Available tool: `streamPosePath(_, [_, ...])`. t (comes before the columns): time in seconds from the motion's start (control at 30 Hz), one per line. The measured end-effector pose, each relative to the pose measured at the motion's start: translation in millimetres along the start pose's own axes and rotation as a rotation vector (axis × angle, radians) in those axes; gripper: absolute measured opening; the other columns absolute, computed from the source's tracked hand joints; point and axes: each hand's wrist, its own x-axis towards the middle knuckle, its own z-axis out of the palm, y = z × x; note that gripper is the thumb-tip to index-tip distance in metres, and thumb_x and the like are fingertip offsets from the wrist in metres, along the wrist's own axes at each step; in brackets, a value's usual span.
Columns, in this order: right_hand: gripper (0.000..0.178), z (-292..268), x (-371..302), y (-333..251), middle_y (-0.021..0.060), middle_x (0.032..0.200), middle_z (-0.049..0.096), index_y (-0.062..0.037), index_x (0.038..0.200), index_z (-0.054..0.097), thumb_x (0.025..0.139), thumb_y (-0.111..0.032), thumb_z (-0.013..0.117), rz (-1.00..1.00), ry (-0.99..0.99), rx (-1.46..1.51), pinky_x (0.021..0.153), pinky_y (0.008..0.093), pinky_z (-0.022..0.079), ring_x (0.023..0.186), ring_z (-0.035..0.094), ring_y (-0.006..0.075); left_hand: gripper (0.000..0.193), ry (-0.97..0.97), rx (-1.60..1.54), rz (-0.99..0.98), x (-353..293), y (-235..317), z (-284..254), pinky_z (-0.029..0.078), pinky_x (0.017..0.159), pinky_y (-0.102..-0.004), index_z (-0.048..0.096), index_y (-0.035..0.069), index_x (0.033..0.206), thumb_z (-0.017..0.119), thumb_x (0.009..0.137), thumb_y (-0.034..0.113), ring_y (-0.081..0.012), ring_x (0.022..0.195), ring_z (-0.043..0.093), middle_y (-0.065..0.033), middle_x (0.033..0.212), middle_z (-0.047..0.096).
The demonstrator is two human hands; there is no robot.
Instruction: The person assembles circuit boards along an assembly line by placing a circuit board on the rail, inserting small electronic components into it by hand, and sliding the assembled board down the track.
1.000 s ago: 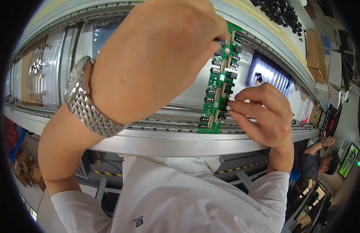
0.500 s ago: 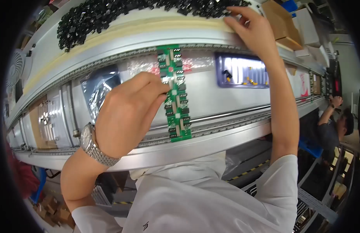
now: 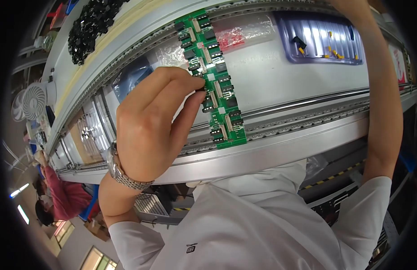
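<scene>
My left hand (image 3: 156, 110), with a metal-banded watch (image 3: 120, 168) at the wrist, reaches over the left edge of a green circuit board (image 3: 222, 110). Its thumb and index finger are pinched around a small black part (image 3: 200, 86) at the middle of the board; the part's exact kind is hidden by the fingertips. The board lies across the two rails and carries several black components and pale connectors. On the right, my forearm (image 3: 383, 99) stretches up past the top edge, so my right hand is out of sight.
A long pile of small black parts (image 3: 89, 33) lies at the far left. Beyond the board, a clear tray (image 3: 316, 51) holds a few yellow and black pieces. The metal front rail (image 3: 285, 146) runs along my side. A white fan (image 3: 34, 101) and a co-worker in red (image 3: 69, 198) are leftward.
The view has swung left, bringing the fan and the co-worker in red into sight. My right hand has gone out past the top edge. My left hand stays at the board's middle.
</scene>
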Motion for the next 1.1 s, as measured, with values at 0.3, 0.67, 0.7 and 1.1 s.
streamPosePath(0.3, [0.013, -4.1, 1.7, 10.9, 0.0066, 0.079, 0.07, 0.0042, 0.096, 0.076, 0.09, -0.003, 0.068, -0.062, 0.036, 0.06, 0.057, 0.0168, 0.045, 0.064, 0.057, 0.0062, 0.017, -0.031, 0.03, -0.093, 3.5, 2.1, -2.2, 0.052, 0.07, -0.03, 0.072, -0.001, 0.098, 0.074, 0.082, -0.005, -0.0219, 0.076, 0.063, -0.0078, 0.098, 0.068])
streamPosePath(0.67, [0.021, -2.4, 13.4, 62.4, 0.0054, 0.097, 0.074, -0.0032, 0.112, 0.076, 0.094, -0.013, 0.073, 0.014, -0.157, 0.235, 0.074, 0.0224, 0.051, 0.079, 0.063, 0.0112, 0.015, 0.163, 0.015, -0.149, 18.6, -26.9, -28.6, 0.052, 0.071, -0.0309, 0.072, -0.001, 0.099, 0.073, 0.084, -0.002, -0.023, 0.075, 0.062, -0.0089, 0.098, 0.068])
streamPosePath(0.7, [0.022, -7.8, 11.0, 62.3, 0.0052, 0.099, 0.074, -0.0039, 0.114, 0.076, 0.095, -0.014, 0.073, 0.015, -0.186, 0.228, 0.076, 0.023, 0.052, 0.08, 0.064, 0.0117, 0.014, 0.179, 0.006, -0.162, 30.2, -36.1, -34.3, 0.052, 0.072, -0.032, 0.072, 0.0, 0.099, 0.073, 0.085, 0.0, -0.0241, 0.076, 0.063, -0.0098, 0.099, 0.069])
streamPosePath(1.1, [0.018, -25.9, -9.2, -63.7, 0.0187, 0.106, 0.068, 0.0074, 0.1, 0.072, 0.084, 0.014, 0.068, 0.285, -0.364, 0.992, 0.072, 0.0303, 0.059, 0.077, 0.066, 0.023, 0.023, 0.3, 0.729, -0.274, 109.5, -106.2, -15.2, 0.056, 0.075, -0.0325, 0.073, 0.005, 0.109, 0.071, 0.09, 0.016, -0.024, 0.083, 0.068, -0.0059, 0.105, 0.071])
